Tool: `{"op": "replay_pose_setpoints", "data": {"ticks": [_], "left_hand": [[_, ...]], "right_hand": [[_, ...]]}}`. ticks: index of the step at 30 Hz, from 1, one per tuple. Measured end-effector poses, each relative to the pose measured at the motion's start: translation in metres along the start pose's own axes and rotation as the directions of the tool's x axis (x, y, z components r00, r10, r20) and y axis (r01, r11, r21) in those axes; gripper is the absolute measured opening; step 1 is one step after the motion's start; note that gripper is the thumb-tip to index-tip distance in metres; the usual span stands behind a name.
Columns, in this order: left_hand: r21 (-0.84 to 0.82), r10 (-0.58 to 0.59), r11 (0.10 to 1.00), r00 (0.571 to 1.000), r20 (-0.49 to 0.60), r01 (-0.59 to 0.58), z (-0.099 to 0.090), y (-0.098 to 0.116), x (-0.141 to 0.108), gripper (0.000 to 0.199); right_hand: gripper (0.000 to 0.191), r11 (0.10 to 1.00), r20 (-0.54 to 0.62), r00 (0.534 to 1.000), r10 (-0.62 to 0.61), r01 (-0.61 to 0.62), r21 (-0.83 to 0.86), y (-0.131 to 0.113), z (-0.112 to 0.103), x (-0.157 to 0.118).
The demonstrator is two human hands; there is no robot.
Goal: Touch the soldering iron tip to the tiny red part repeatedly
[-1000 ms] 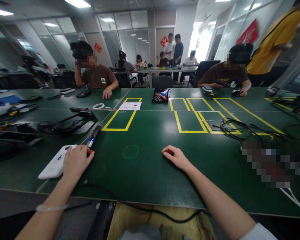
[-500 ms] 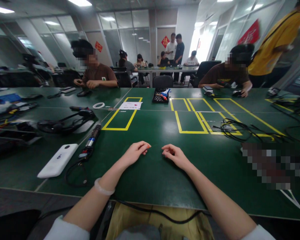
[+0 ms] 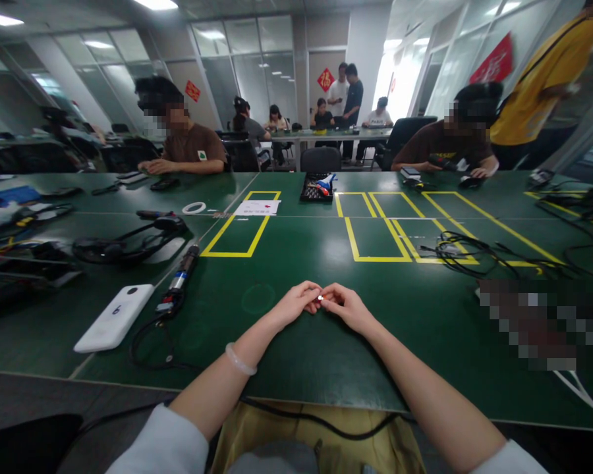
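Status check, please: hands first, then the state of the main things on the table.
Left hand: closed on small object
Right hand: closed on small object
Small object: between both hands, mostly hidden
Dark tool: lying down
White device: lying flat
Black headset: lying down
White ring: lying flat
Paper: lying flat
Black tray: open, loaded
Black cables: loose, tangled

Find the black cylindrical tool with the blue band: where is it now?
In the head view, the tool lies on the green table, left of the left hand and just right of the white slab.
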State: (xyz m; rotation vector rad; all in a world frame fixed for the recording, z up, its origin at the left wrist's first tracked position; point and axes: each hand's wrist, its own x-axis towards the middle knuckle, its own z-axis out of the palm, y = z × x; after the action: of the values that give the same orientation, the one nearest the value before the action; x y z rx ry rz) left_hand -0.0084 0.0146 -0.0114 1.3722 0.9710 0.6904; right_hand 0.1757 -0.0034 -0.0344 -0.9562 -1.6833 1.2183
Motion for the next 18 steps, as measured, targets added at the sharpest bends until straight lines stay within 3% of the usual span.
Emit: {"op": "replay_pose_setpoints", "data": {"ticks": [4, 11, 18], "left_hand": [[-0.007, -0.007, 1.0, 1.0, 0.022, 0.007, -0.001, -0.002, 0.001, 0.038], [-0.006, 0.051, 0.999, 0.998, 0.047, -0.051, -0.003, -0.006, 0.001, 0.033], [-0.012, 0.089, 0.996, 0.995, 0.036, -0.088, -0.001, -0.007, -0.002, 0.033]], "right_hand": [[0.028, 1.0, -0.05, 0.999, -0.006, 0.006, -0.012, 0.001, -0.001, 0.0], [0.022, 0.974, -0.036, 0.997, -0.073, 0.063, -0.218, -0.009, 0.0, -0.003], [0.025, 0.986, -0.085, 0.995, -0.044, 0.029, -0.166, -0.002, 0.001, 0.0]]}}
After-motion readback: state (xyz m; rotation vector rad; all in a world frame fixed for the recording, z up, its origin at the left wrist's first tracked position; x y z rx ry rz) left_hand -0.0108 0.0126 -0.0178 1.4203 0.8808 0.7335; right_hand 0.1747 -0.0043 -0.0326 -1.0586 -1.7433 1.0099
